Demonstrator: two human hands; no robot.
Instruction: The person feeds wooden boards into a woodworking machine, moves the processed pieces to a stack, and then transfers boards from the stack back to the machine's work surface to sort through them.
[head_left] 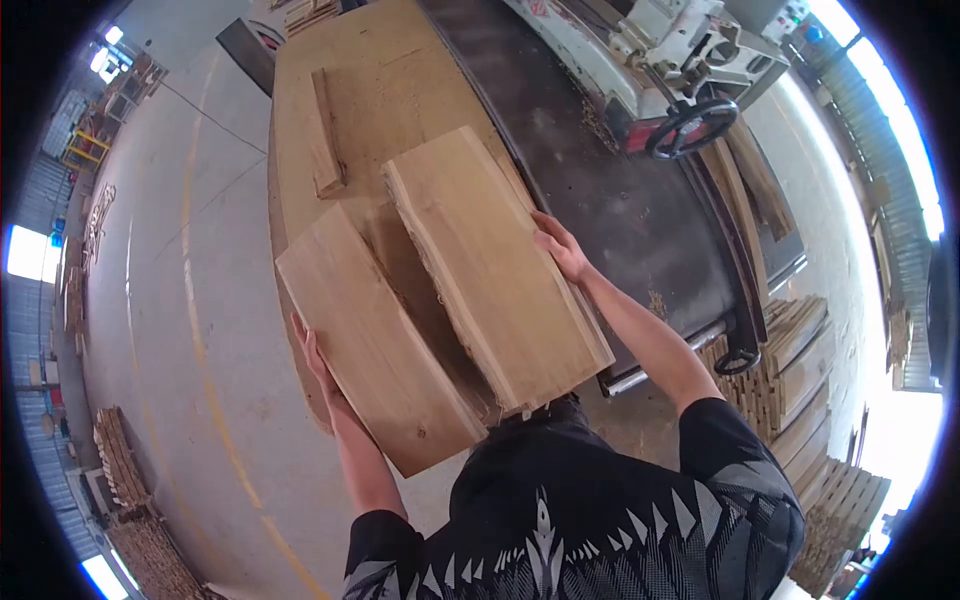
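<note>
Head view: two thick planks are held between a person's bare hands over a workbench (400, 70) in a workshop. Left hand (312, 352) presses flat against the left edge of the left plank (375, 345), fingers straight, not curled round it. Right hand (560, 248) lies against the right edge of the right plank (495, 265), fingers spread along the wood. Both planks run from near to far, their near ends by the person's chest; the right one sits higher, tilted up on its inner edge, with a shadowed gap between them. Each is pale, smooth-sawn wood with a rough, splintered inner edge. A short wood strip (325, 135) lies on the bench beyond. To the right stands a dark steel machine table (620, 200) with a black handwheel (692, 125); stacked boards (800, 390) sit near right. Palms and the planks' undersides are hidden.
</note>
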